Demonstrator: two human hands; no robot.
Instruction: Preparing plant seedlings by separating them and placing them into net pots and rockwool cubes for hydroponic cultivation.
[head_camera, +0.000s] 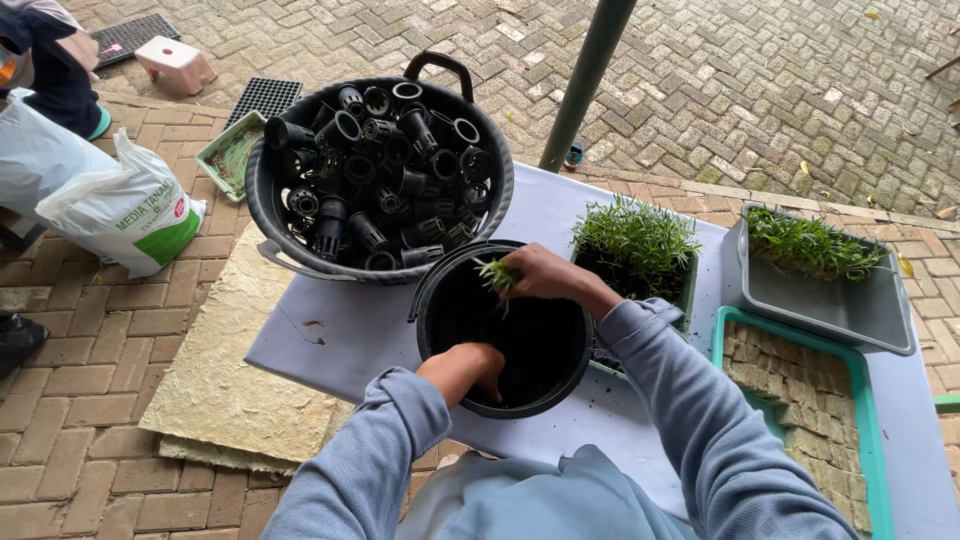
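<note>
Seedling: a small green sprig, pinched in the fingertips of the right hand, held just over the far rim of the black bucket.
Right hand: fingers closed together on the seedling, wrist above the bucket's right edge.
Left hand: reaches down inside the bucket at its near side; fingers curl into the dark interior, so I cannot tell whether they grip anything.
Black bucket: round, upright on the pale table cover, directly before the person.
Basket of net pots: 1 large dark basket heaped with black slotted pots, touching the bucket's far side.
Seedling tray: dense green sprouts, just right of the bucket.
Grey tub: more sprouts, farther right.
Green tray: rows of tan cubes, near the right sleeve.
</note>
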